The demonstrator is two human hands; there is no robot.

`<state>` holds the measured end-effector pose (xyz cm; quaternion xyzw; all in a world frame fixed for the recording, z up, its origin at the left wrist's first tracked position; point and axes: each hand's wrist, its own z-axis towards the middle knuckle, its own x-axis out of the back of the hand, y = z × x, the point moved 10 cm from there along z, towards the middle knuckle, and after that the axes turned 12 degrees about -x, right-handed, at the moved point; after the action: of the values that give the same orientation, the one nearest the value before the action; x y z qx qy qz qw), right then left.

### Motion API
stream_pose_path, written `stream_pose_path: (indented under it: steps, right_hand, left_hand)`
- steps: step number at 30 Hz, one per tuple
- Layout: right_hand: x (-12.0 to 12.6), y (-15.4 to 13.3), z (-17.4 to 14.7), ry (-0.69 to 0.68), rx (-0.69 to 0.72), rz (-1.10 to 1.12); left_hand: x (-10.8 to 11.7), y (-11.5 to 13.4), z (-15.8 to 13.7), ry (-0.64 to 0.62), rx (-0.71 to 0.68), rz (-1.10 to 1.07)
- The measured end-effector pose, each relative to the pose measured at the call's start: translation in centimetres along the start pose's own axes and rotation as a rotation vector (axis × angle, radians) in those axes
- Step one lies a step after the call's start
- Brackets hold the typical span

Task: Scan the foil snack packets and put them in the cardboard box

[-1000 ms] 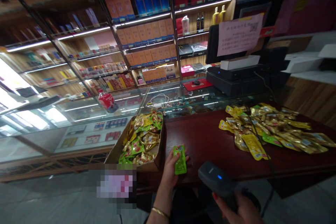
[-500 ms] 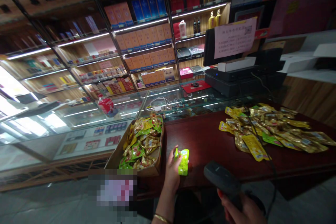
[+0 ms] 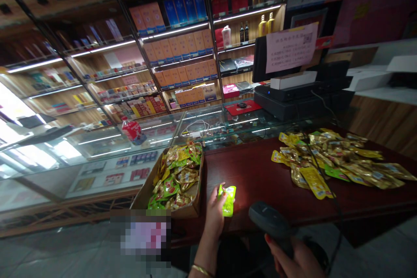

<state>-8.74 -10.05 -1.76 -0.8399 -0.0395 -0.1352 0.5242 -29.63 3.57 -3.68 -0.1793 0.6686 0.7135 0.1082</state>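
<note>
My left hand [image 3: 215, 210] is closed on a small green snack packet [image 3: 229, 202], its thumb over the front. In my right hand [image 3: 293, 254] is a black handheld barcode scanner [image 3: 269, 219], its head pointing left toward the packet. Light falls on the packet and the tabletop beside it. Left of my left hand stands an open cardboard box [image 3: 199, 202] full of gold and green snack packets [image 3: 184, 176]. A loose pile of mostly gold packets [image 3: 339, 152] lies on the right side of the dark red table [image 3: 247, 167].
A black cable [image 3: 321, 167] crosses the pile at right. Behind the table are a glass counter [image 3: 215, 124], a red-labelled bottle [image 3: 132, 130], a mouse [image 3: 241, 105] on a red mat and a monitor with a pink paper sheet [image 3: 289, 47]. Stocked shelves [image 3: 182, 47] line the wall.
The scanner in my right hand has moved slightly left, closer to the green packet. My left hand and the packet have shifted a little to the right.
</note>
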Motion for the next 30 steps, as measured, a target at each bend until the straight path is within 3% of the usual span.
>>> stream_pose_path:
  steps: [6, 13, 30]
  right_hand:
    - [-0.5, -1.0, 1.3, 0.065, 0.035, 0.002]
    - [-1.1, -0.7, 2.2, 0.068, 0.043, 0.039]
    - [-0.3, -3.2, 0.6, 0.019, 0.111, -0.029]
  left_hand:
    - [-0.2, 0.0, -0.2, -0.037, -0.005, 0.061]
    - [-0.3, 0.4, -0.3, -0.008, -0.018, -0.031]
    - [-0.8, 0.4, -0.1, 0.009, -0.052, 0.046]
